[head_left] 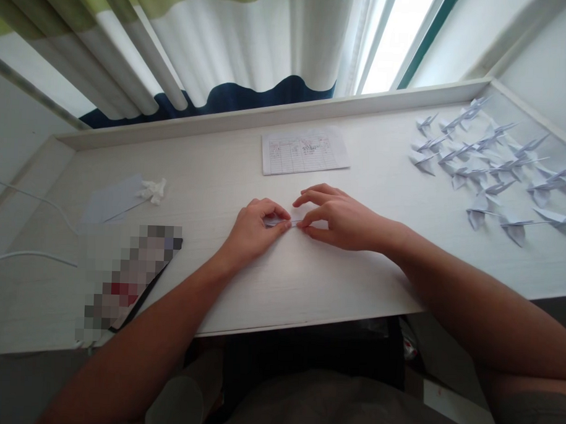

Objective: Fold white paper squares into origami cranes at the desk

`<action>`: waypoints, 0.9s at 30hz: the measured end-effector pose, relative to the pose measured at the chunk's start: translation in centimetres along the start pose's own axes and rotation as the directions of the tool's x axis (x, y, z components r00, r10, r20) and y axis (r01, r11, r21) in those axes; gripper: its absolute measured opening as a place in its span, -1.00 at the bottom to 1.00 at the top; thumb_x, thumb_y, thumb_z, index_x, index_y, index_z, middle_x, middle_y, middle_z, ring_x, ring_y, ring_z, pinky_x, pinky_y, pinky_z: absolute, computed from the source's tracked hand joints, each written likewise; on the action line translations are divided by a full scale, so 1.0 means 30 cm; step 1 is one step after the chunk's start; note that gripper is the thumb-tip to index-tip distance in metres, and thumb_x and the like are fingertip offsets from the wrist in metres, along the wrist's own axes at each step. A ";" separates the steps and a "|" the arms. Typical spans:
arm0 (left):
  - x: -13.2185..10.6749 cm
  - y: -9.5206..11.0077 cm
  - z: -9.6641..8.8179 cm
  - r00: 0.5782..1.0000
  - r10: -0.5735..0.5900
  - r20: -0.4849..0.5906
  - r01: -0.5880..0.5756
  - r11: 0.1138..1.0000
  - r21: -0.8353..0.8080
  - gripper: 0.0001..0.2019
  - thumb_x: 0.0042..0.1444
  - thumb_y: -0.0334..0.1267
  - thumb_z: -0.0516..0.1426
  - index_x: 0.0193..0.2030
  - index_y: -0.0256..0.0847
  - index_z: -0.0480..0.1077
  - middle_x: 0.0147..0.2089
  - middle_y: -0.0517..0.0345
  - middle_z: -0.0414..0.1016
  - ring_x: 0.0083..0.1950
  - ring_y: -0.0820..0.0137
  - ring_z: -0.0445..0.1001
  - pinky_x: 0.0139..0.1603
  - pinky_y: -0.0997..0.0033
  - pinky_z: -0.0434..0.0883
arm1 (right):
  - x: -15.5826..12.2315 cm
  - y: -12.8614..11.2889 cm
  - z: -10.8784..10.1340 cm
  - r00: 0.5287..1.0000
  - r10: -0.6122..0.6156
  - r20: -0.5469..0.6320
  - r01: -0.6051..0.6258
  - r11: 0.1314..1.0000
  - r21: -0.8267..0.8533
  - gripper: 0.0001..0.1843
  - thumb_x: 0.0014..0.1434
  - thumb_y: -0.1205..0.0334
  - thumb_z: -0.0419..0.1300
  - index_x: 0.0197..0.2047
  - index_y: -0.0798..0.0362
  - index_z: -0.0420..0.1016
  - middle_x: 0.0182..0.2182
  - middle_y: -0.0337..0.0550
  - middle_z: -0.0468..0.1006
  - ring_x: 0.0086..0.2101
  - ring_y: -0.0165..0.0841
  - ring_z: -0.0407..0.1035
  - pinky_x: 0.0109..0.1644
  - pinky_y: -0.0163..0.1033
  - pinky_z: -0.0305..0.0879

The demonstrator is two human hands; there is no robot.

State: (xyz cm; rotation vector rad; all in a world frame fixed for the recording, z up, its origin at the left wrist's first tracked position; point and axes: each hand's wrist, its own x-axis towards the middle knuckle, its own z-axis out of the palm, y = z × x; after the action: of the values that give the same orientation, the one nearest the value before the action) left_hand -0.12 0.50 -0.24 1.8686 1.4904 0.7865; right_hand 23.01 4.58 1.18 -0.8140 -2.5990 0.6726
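Note:
A small piece of folded white paper (295,222) lies low over the middle of the desk, largely covered by my fingers. My left hand (259,226) pinches it between thumb and forefinger from the left. From the right, my right hand (331,218) has thumb and forefinger closed at the paper's other end, while its remaining fingers arch above. Folded white paper cranes (480,151), several of them, stand at the desk's right end. How the held piece is folded cannot be made out.
Beyond my hands lies a printed sheet with a table (306,152). To the left are white paper sheets (109,200), a crumpled tissue (154,191), a blurred-out phone-like device (136,281) and a white cable (31,254). A raised ledge (212,120) borders the white desk's back.

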 end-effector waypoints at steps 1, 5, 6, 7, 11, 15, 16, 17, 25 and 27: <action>0.001 -0.002 0.000 1.000 -0.013 -0.003 0.013 1.000 -0.006 -0.94 0.16 -0.24 0.35 -0.23 -0.12 0.63 -0.15 0.08 0.63 -0.02 0.20 0.51 0.00 0.22 0.48 | 0.005 -0.001 0.006 1.000 0.007 -0.023 -0.007 1.000 0.019 -0.81 0.32 0.27 0.30 -0.26 -0.05 0.78 0.12 0.00 0.65 0.21 0.08 0.39 0.28 0.26 0.33; 0.007 -0.015 0.003 0.999 -0.043 -0.008 0.042 0.999 -0.017 -0.89 0.13 -0.25 0.36 -0.19 -0.12 0.63 -0.13 0.09 0.63 -0.08 0.24 0.52 0.02 0.21 0.48 | 0.041 0.015 0.050 0.968 0.166 -0.189 -0.132 0.974 0.182 -0.82 0.34 0.22 0.28 -0.23 -0.02 0.74 -0.02 0.00 0.65 0.01 -0.07 0.49 0.20 0.14 0.39; 0.008 -0.019 0.003 0.999 -0.044 -0.009 0.044 0.999 -0.020 -0.89 0.13 -0.24 0.37 -0.19 -0.12 0.63 -0.13 0.09 0.64 -0.08 0.24 0.53 0.03 0.20 0.48 | 0.049 0.023 0.062 0.960 0.197 -0.197 -0.155 0.965 0.210 -0.85 0.32 0.20 0.31 -0.22 -0.02 0.74 -0.02 0.00 0.63 0.03 -0.07 0.48 0.22 0.15 0.37; 0.010 -0.021 0.003 0.999 -0.045 -0.008 0.044 0.999 -0.023 -0.88 0.13 -0.22 0.37 -0.19 -0.12 0.64 -0.13 0.09 0.64 -0.08 0.24 0.53 0.03 0.20 0.48 | 0.055 0.030 0.072 0.961 0.208 -0.180 -0.166 0.960 0.223 -0.89 0.28 0.16 0.36 -0.22 -0.03 0.73 0.01 0.00 0.61 0.08 -0.04 0.45 0.26 0.17 0.34; 0.012 -0.021 0.000 0.999 -0.041 -0.005 0.041 0.999 -0.033 -0.84 0.13 -0.12 0.38 -0.21 -0.12 0.64 -0.16 0.08 0.65 -0.10 0.23 0.52 0.01 0.19 0.48 | 0.059 0.050 0.085 0.966 0.230 -0.117 -0.195 0.948 0.252 -0.86 0.22 0.11 0.43 -0.18 -0.05 0.71 0.10 0.02 0.53 0.19 0.00 0.36 0.36 0.23 0.26; 0.014 -0.017 -0.003 0.998 -0.057 -0.004 0.057 0.998 -0.033 -0.88 0.10 -0.19 0.38 -0.23 -0.13 0.64 -0.17 0.08 0.66 -0.11 0.24 0.52 0.01 0.20 0.47 | 0.053 0.049 0.074 0.968 0.243 -0.068 -0.215 0.936 0.277 -0.85 0.21 0.18 0.41 -0.13 -0.05 0.69 0.16 0.02 0.48 0.24 0.00 0.33 0.42 0.25 0.21; 0.014 -0.017 -0.004 0.998 -0.061 -0.003 0.061 0.998 -0.035 -0.88 0.10 -0.20 0.37 -0.23 -0.14 0.65 -0.17 0.08 0.66 -0.12 0.25 0.53 0.02 0.20 0.47 | 0.053 0.048 0.072 0.966 0.248 -0.066 -0.221 0.934 0.280 -0.84 0.20 0.20 0.41 -0.13 -0.06 0.69 0.15 0.01 0.48 0.25 -0.01 0.33 0.42 0.25 0.20; 0.014 -0.017 -0.005 0.998 -0.064 -0.002 0.064 0.997 -0.037 -0.88 0.10 -0.21 0.37 -0.23 -0.14 0.65 -0.17 0.08 0.66 -0.12 0.25 0.53 0.02 0.20 0.47 | 0.054 0.046 0.071 0.965 0.255 -0.066 -0.227 0.932 0.282 -0.84 0.19 0.21 0.41 -0.13 -0.06 0.69 0.15 0.00 0.48 0.25 -0.01 0.32 0.43 0.25 0.20; 0.007 -0.014 -0.040 0.997 -0.054 0.046 0.058 0.993 -0.098 -0.80 0.27 -0.14 0.20 -0.17 -0.16 0.63 -0.21 0.09 0.68 -0.20 0.28 0.56 -0.04 0.23 0.47 | 0.060 0.035 0.063 0.960 0.273 -0.059 -0.244 0.924 0.295 -0.84 0.17 0.19 0.42 -0.15 -0.05 0.70 0.14 0.00 0.48 0.24 -0.01 0.32 0.45 0.22 0.17; 0.007 -0.013 -0.046 0.997 -0.046 0.054 0.052 0.993 -0.101 -0.80 0.26 -0.14 0.20 -0.17 -0.17 0.62 -0.20 0.09 0.69 -0.20 0.28 0.57 -0.03 0.22 0.48 | 0.059 0.033 0.062 0.959 0.275 -0.065 -0.245 0.924 0.295 -0.85 0.17 0.21 0.42 -0.15 -0.05 0.71 0.14 0.01 0.49 0.24 -0.01 0.33 0.44 0.22 0.18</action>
State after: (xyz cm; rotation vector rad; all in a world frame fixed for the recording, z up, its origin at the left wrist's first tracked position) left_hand -1.37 0.90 0.35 1.7570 1.4312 0.7716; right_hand 21.24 5.75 -0.60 -1.0776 -2.2485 1.0213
